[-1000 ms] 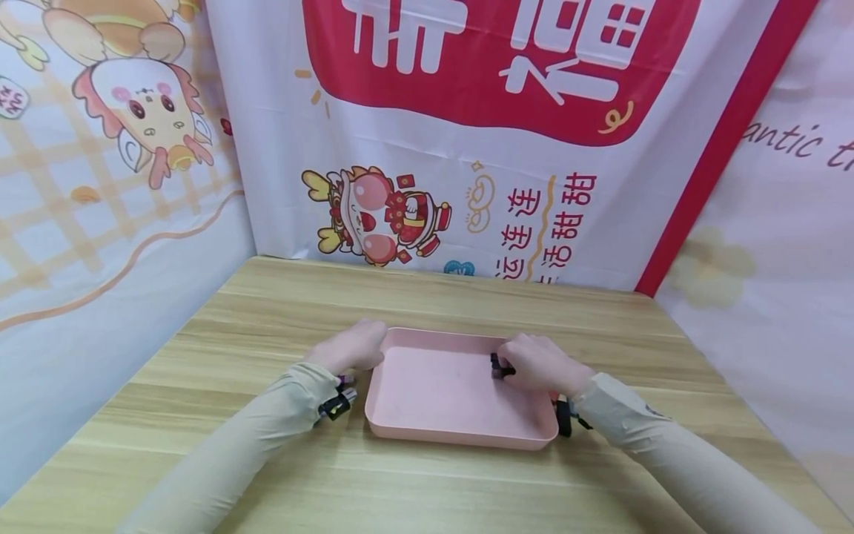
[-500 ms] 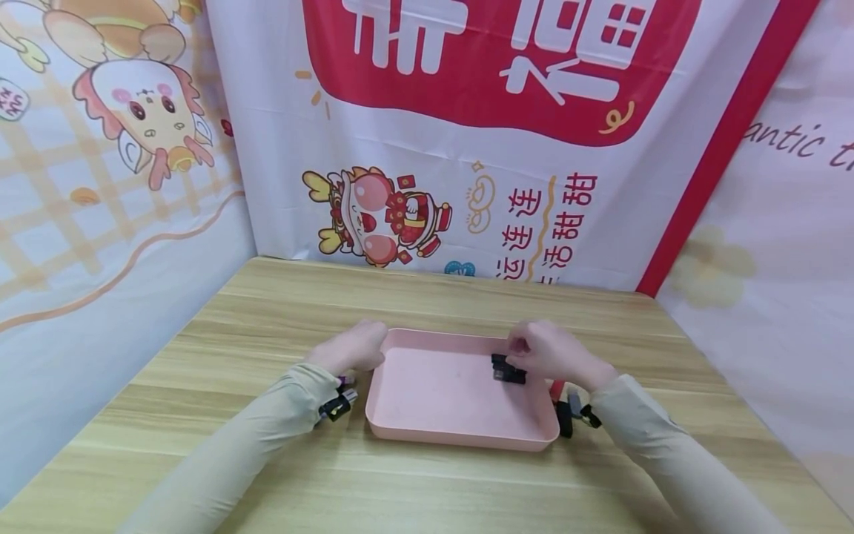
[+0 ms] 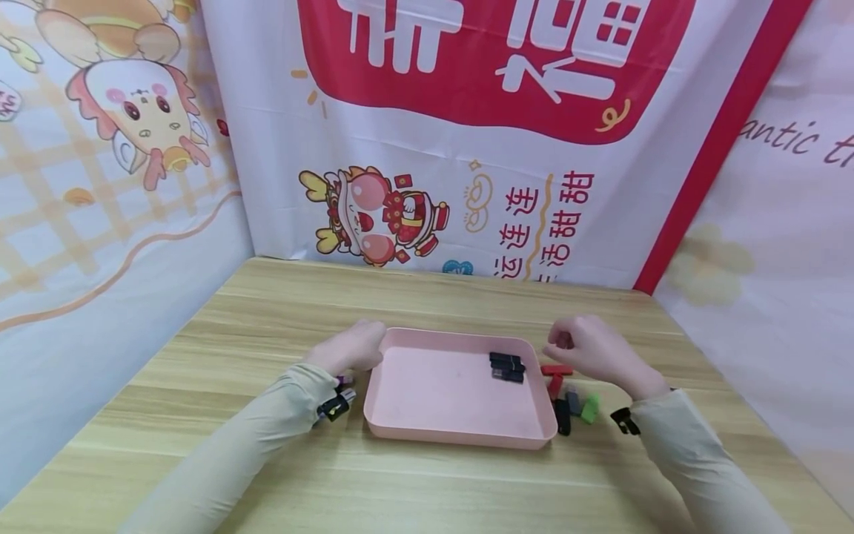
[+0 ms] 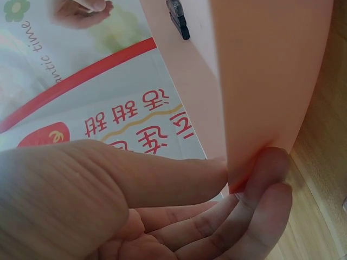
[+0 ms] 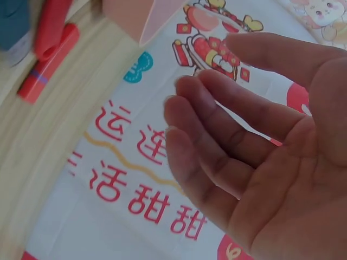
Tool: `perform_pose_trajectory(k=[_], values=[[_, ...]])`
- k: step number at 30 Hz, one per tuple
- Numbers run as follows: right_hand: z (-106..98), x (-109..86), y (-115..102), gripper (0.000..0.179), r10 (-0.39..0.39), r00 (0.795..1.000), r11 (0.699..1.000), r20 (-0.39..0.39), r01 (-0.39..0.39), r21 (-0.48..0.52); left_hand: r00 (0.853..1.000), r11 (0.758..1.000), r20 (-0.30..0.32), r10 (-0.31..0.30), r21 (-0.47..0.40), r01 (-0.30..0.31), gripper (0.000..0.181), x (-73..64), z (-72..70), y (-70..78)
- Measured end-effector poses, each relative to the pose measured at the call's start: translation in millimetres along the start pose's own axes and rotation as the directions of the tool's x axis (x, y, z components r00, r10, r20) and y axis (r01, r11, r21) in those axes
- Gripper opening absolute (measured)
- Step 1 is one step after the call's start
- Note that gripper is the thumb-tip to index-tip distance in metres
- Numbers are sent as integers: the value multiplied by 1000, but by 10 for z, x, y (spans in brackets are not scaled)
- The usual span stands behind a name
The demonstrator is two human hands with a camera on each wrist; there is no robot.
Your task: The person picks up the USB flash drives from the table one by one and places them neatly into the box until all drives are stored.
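My left hand [image 3: 353, 347] pinches the left wall of a shallow pink tray [image 3: 460, 437]. In the left wrist view its thumb [image 4: 184, 181] lies along one side of the tray wall, fingertips [image 4: 268, 168] on the other. Several small black sticks resembling USB flash drives [image 3: 508, 368] lie side by side inside the tray, near its right end. Beyond the tray's right rim my right hand [image 3: 590, 348] hovers with nothing in it, fingers loosely bent, thumb apart from them. Below it are red sticks [image 3: 557, 369], also seen as a red stick [image 5: 40, 81] in the right wrist view.
Against the tray's right side lie a black stick [image 3: 563, 417], a grey piece [image 3: 572, 401] and a green piece [image 3: 590, 409]. A few small items [image 3: 345, 384] sit partly hidden by the left wrist. Printed cloth [image 3: 400, 133] hangs behind the wooden table [image 3: 467, 489].
My right hand has let go of a black stick in the tray and moved right, past the rim, exposing the row of sticks. My left hand and the tray stay put.
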State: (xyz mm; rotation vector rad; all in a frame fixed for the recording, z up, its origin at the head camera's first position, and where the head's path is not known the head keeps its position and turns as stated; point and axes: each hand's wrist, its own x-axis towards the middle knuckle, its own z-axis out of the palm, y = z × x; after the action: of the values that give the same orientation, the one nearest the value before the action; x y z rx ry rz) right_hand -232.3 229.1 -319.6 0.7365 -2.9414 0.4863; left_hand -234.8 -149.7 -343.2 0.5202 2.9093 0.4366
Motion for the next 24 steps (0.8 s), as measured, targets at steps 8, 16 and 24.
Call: perform_pose_trajectory(k=[8,16,24], values=[[-29,-221,144,8,87,994,996,66,-86,-8,1000,1000,5,2,-7,-2,13,1,-6,1],[8,-446,173,13,138,988,988,75,-133,-73,1000,1000,2,14,-2,-14,14,0,-26,-8],[50,-557,176,16,259,962,964,86,-251,-88,1000,1000,1,27,-4,-27,14,14,0,-34]])
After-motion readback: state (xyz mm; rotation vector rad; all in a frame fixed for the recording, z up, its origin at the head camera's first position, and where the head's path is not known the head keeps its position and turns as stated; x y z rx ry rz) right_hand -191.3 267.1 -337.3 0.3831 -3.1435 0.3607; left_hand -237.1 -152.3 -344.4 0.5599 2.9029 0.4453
